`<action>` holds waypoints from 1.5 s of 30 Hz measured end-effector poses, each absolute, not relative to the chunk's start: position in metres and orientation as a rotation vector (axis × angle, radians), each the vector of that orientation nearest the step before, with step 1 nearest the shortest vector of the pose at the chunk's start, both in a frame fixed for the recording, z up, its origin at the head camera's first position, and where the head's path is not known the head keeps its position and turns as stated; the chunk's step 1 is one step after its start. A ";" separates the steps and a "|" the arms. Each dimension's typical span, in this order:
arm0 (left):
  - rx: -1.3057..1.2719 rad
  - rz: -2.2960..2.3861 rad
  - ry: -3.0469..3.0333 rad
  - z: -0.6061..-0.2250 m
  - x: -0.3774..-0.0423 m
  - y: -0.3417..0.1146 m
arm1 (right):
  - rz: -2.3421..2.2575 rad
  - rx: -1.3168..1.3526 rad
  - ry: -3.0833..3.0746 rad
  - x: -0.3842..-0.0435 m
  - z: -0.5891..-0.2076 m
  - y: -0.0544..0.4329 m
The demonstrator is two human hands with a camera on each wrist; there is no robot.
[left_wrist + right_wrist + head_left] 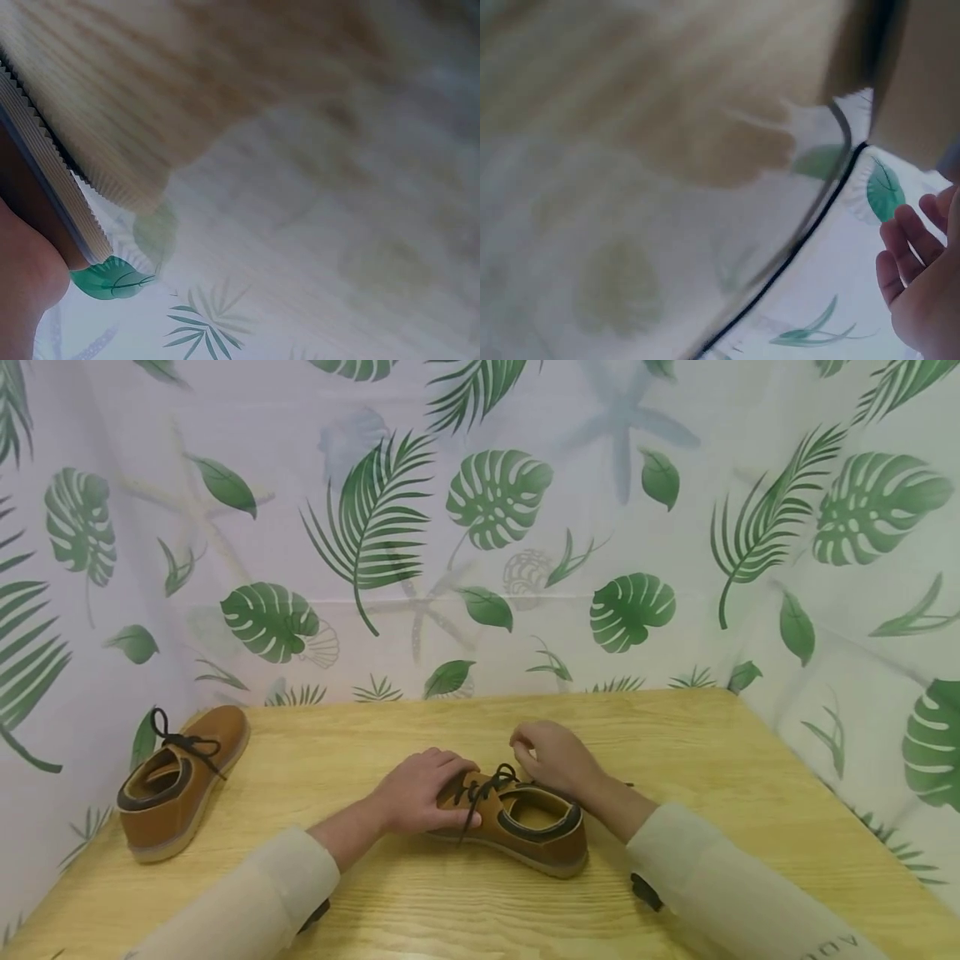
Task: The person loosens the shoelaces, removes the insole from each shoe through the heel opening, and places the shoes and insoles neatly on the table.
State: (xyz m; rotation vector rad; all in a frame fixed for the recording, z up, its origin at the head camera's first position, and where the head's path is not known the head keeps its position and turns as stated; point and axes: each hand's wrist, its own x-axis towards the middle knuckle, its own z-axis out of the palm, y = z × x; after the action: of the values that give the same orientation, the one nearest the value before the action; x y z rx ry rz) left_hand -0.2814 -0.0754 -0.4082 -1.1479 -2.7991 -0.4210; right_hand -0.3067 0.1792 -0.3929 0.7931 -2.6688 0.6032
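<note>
A brown lace-up shoe (517, 839) lies on the wooden table, toe to the left and heel to the right. My left hand (420, 789) grips its toe end, thumb along the near side and fingers over the far side. In the left wrist view the ribbed sole edge (56, 161) shows beside that hand. Dark laces (480, 792) cross the shoe's front, with a loop standing up. Just beyond the shoe, my right hand (558, 756) has loosely bent fingers and holds nothing. A black lace (802, 240) trails across the table in the right wrist view.
A second brown shoe (187, 793) stands at the table's left side, its black laces tied in a bow. Leaf-printed cloth (525, 635) hangs behind the table (405, 910) and along both sides.
</note>
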 end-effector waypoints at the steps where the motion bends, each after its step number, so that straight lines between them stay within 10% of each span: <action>1: -1.149 -0.416 -2.800 -0.408 -0.282 -0.075 | 0.598 0.820 -2.661 -0.307 -0.390 0.179; 21: -1.158 -0.423 -2.803 -0.408 -0.284 -0.077 | 0.604 1.483 -2.459 -0.282 -0.367 0.149; 45: -1.205 -0.420 -2.770 -0.403 -0.283 -0.076 | 0.639 1.520 -2.497 -0.275 -0.368 0.152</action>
State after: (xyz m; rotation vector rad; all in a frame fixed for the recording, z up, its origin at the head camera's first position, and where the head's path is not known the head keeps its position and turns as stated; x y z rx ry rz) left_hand -0.2828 -0.0762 -0.4031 -1.2054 -2.7696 -0.4203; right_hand -0.2753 0.1516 -0.3678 1.5196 -2.4971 0.6389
